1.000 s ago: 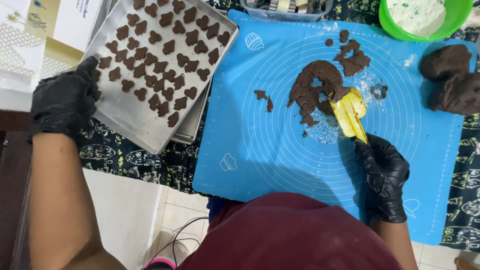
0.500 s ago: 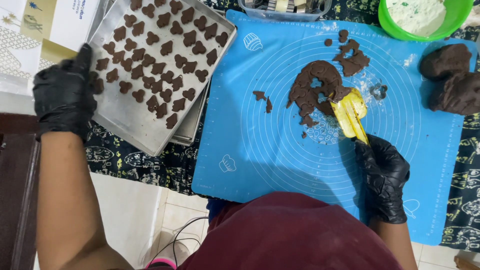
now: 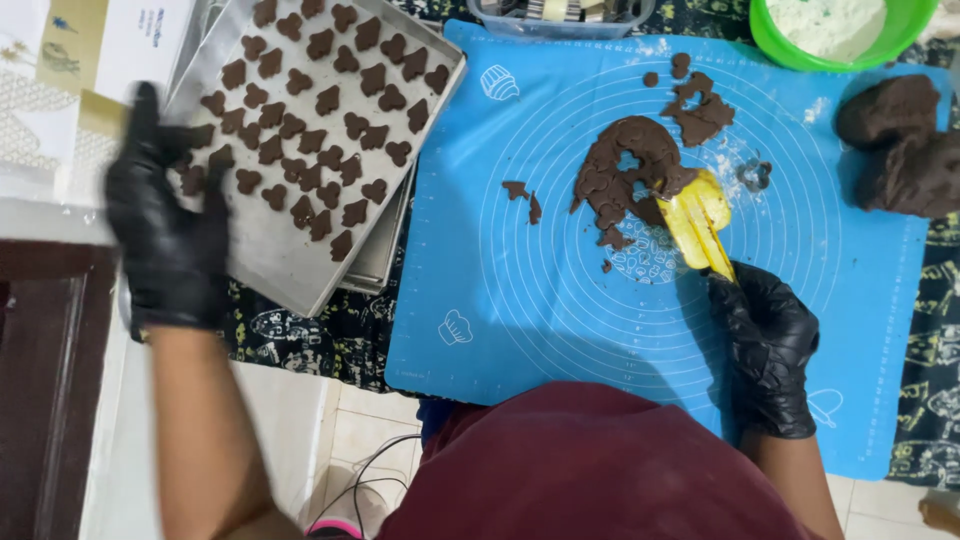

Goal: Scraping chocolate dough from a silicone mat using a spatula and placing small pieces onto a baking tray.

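Both my hands wear black gloves. My left hand (image 3: pixel 170 235) rests on the left edge of a metal baking tray (image 3: pixel 270 255) that carries several small brown dough shapes (image 3: pixel 330 100). My right hand (image 3: pixel 768 335) is closed around a yellow spatula (image 3: pixel 700 222), whose blade lies against a flat sheet of brown dough (image 3: pixel 625 165) on the blue baking mat (image 3: pixel 560 320). That sheet has cut-out holes in it. Dough scraps (image 3: pixel 522 192) lie to its left and more (image 3: pixel 700 115) lie above it. A small metal cutter (image 3: pixel 754 176) sits just right of the spatula.
Two lumps of brown dough (image 3: pixel 905 140) lie at the mat's right edge. A green bowl (image 3: pixel 800 52) of flour stands at the top right, a clear container (image 3: pixel 560 18) at the top centre. White boxes (image 3: pixel 60 90) lie left of the tray. A patterned dark cloth (image 3: pixel 330 335) covers the table.
My left hand has slid further along the tray's left edge, toward the top of the view. My right hand and the spatula stay against the dough sheet.
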